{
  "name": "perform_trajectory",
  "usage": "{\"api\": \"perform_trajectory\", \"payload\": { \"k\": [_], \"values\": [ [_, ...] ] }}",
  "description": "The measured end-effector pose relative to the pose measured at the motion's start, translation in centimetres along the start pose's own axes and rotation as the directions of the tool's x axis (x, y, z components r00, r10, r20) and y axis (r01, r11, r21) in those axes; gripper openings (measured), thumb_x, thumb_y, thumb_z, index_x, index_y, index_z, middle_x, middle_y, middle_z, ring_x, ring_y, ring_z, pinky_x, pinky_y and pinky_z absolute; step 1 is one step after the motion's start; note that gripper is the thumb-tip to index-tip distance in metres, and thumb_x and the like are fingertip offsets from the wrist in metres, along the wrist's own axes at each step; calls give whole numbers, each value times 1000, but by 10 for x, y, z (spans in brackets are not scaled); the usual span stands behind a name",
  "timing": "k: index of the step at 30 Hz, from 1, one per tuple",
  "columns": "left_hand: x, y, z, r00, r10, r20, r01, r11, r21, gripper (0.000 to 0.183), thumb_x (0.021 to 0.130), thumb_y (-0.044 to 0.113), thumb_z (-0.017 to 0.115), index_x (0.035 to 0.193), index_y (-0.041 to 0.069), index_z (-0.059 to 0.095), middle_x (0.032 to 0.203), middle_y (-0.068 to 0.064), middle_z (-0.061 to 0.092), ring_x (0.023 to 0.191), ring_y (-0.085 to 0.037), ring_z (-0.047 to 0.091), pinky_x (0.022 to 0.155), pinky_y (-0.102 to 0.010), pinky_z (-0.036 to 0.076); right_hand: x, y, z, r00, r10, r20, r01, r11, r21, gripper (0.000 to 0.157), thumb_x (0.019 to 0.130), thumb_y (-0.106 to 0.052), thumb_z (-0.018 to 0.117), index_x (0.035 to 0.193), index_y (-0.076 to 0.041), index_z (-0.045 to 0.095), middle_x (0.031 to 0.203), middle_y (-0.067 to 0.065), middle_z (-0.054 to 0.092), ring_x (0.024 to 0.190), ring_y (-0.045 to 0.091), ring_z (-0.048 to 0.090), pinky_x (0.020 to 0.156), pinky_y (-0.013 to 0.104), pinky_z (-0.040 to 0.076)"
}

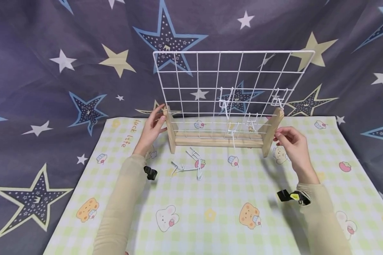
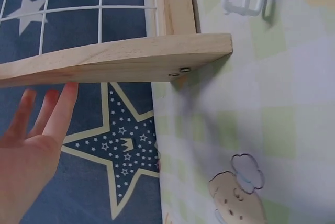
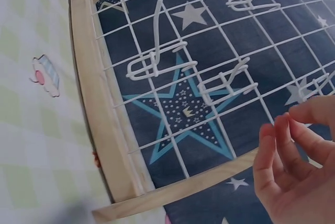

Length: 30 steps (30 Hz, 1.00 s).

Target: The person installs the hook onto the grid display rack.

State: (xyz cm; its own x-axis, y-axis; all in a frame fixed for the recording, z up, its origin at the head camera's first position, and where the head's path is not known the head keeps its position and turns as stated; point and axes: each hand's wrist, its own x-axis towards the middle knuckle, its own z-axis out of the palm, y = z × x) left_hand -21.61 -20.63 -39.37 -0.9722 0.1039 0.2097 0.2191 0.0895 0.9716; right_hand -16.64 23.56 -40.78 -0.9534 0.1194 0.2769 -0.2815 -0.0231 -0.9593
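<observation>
A white wire grid panel [image 1: 207, 72] leans back in a wooden stand [image 1: 217, 142]. Several white wire hooks hang on its right half, among them one hook [image 1: 224, 103] near the middle. My left hand [image 1: 151, 129] is at the left wooden side piece [image 2: 131, 59], fingers nearly straight, fingertips at its outer face. By the right side piece [image 1: 271, 132] is my right hand [image 1: 293, 145], its fingers loosely bent. The right wrist view shows thumb and fingertips [image 3: 282, 122] close together beside the wood, with nothing visible between them.
Loose white hooks [image 1: 186, 168] lie on the table in front of the stand's left part. A checked cloth with cartoon prints [image 1: 210, 233] covers the table. Behind the stand hangs a dark curtain with stars [image 1: 99, 32].
</observation>
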Motion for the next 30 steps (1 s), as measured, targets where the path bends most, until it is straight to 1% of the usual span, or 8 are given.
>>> {"api": "perform_trajectory", "payload": {
  "k": [5,9,14,19,21,23,26,30],
  "values": [
    [-9,-10,-1,1000,11,-23,-11,1000,-2,49,103,8,45,149,0,30,141,-31,36,120,-48,44,95,-64,43,0,7,-3,995,-7,-98,6,1000,-12,8,91,9,56,98,9,62,83,0,65,75,10,60,61,15,52],
    [-18,-18,-2,999,-24,-35,25,999,22,48,103,8,46,148,0,32,140,-34,36,119,-51,45,95,-63,43,4,8,-7,989,-22,-144,22,1000,-3,13,91,11,54,100,7,62,89,3,63,79,10,59,64,14,53],
    [-31,-28,-4,997,-77,-6,78,995,67,47,103,8,46,147,1,35,139,-35,38,117,-54,46,94,-62,44,10,5,-10,990,-21,-137,28,998,51,20,93,10,50,108,5,62,101,6,62,92,14,58,73,15,54],
    [-37,-53,-8,997,-79,19,76,989,127,45,102,12,50,145,4,41,133,-33,46,111,-54,50,93,-60,47,16,2,-10,992,-8,-127,14,999,49,27,95,10,48,118,3,59,113,7,59,107,18,54,82,16,51],
    [-38,-63,-10,998,-68,16,64,983,170,44,101,15,53,144,7,44,130,-29,51,111,-50,53,95,-56,47,19,2,-10,993,-21,-116,25,999,26,30,94,10,48,122,1,58,117,8,58,111,19,52,85,16,49],
    [-41,-66,-12,998,-64,14,60,973,222,44,101,17,54,144,8,45,128,-26,54,112,-44,54,97,-52,47,23,2,-10,995,-41,-95,42,999,9,33,94,10,48,125,1,57,121,8,56,115,20,50,89,16,46],
    [-46,-63,-12,999,-47,18,41,963,265,43,101,17,54,142,7,47,128,-24,55,115,-38,53,101,-48,44,28,2,-11,996,-70,-53,69,997,-18,37,95,10,49,130,1,54,124,6,54,121,20,47,97,17,43],
    [-56,-45,-7,998,-13,57,-2,966,259,39,101,9,52,138,-2,49,130,-26,53,118,-40,50,101,-50,43,36,1,-11,997,-80,-3,80,993,-87,41,96,6,51,137,0,49,133,10,49,125,18,44,104,20,38]
  ]
}}
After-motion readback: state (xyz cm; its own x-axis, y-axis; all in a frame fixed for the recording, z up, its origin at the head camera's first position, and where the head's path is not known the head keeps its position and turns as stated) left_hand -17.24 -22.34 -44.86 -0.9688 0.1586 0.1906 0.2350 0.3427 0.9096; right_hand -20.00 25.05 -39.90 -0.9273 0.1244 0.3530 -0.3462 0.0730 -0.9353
